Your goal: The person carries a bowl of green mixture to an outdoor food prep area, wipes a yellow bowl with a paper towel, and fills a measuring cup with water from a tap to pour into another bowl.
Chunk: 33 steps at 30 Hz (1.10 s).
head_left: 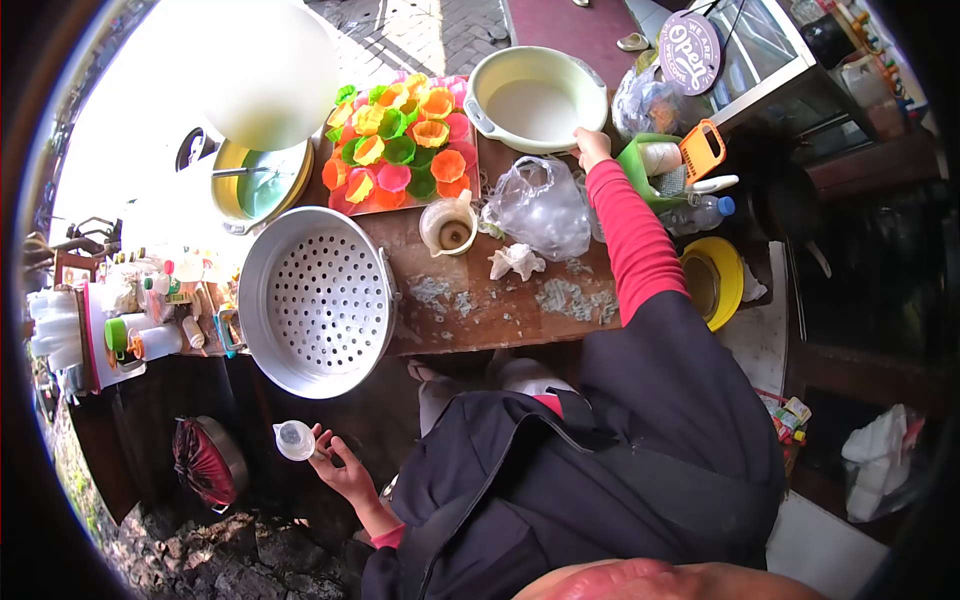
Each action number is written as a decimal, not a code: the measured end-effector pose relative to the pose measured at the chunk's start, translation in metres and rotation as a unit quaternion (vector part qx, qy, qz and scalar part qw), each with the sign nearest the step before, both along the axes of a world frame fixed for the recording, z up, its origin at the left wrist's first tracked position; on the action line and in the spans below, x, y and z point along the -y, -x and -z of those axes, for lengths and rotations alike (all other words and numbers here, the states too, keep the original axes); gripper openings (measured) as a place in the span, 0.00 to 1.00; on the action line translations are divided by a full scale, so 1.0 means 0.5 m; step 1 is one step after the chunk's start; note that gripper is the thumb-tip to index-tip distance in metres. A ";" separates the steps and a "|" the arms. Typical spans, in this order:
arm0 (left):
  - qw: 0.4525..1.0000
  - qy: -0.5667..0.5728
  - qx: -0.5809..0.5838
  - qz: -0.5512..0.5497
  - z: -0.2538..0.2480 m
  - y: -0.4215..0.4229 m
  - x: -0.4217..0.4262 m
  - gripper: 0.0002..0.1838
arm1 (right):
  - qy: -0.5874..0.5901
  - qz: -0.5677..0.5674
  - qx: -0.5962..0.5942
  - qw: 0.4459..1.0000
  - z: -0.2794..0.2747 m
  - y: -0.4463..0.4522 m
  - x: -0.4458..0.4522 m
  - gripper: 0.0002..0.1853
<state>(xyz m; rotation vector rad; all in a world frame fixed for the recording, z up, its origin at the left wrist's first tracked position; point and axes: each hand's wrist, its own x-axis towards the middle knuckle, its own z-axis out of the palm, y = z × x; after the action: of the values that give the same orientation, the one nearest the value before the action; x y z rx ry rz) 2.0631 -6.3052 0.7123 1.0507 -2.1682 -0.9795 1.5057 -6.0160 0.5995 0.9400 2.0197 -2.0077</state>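
Observation:
My right hand (pixel 592 148), arm stretched forward, grips the near rim of a pale green basin (pixel 487 128) with whitish contents at the table's far side. Low on the left, away from the table, my left hand (pixel 348 473) holds a small clear plastic jug (pixel 294 440). What is in the jug, if anything, I cannot make out. Nearest the right forearm lies a clear plastic bag (pixel 545 210). A cream measuring jug (pixel 449 222) with a brownish bottom stands beside the bag, and a crumpled white piece (pixel 517 262) lies in front.
A perforated metal steamer pan (pixel 320 300) overhangs the table's left front edge. Behind it are a tray of colourful fluted moulds (pixel 400 150) and a yellow basin (pixel 225 185). A green container (pixel 640 165), a bottle (pixel 700 215) and a yellow bowl (pixel 728 285) stand right. Residue (pixel 575 298) marks the wooden table.

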 end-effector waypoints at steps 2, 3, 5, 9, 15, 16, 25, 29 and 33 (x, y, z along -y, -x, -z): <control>1.000 0.002 -0.004 -0.003 -0.005 -0.003 -0.015 0.18 | 0.009 -0.017 -0.002 1.000 0.000 0.007 -0.003 0.13; 1.000 0.002 -0.007 -0.002 -0.008 -0.004 -0.018 0.18 | 0.011 -0.018 -0.002 1.000 -0.004 0.011 -0.002 0.13; 1.000 -0.001 -0.013 0.004 -0.003 -0.008 -0.018 0.18 | -0.009 -0.040 -0.026 0.999 -0.020 0.011 0.001 0.12; 0.999 0.010 -0.032 0.040 -0.010 -0.004 -0.012 0.18 | -0.024 -0.055 -0.070 0.996 -0.106 -0.042 0.009 0.10; 0.986 -0.046 -0.087 0.137 -0.017 0.014 0.005 0.17 | -0.064 -0.101 -0.070 0.990 -0.194 -0.168 -0.030 0.13; 0.982 -0.038 -0.088 0.161 -0.019 0.015 0.004 0.17 | -0.026 -0.094 -0.077 0.992 -0.208 -0.204 -0.034 0.13; 0.935 -0.070 -0.118 0.327 0.006 0.004 -0.012 0.19 | -0.010 -0.083 -0.048 0.995 -0.214 -0.574 -0.102 0.13; 0.917 -0.066 -0.099 0.380 0.012 -0.006 -0.013 0.20 | -0.014 -0.025 -0.047 0.998 -0.087 -0.724 -0.143 0.11; 0.903 -0.102 -0.082 0.410 0.028 -0.003 -0.016 0.20 | -0.060 0.033 -0.076 0.995 -0.014 -0.836 -0.129 0.11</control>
<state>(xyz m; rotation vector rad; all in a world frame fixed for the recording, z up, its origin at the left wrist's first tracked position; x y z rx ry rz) 2.0646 -6.2970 0.6983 0.0578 -2.4157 -1.6113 1.9239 -5.9514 0.6063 0.9115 2.2389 -2.0712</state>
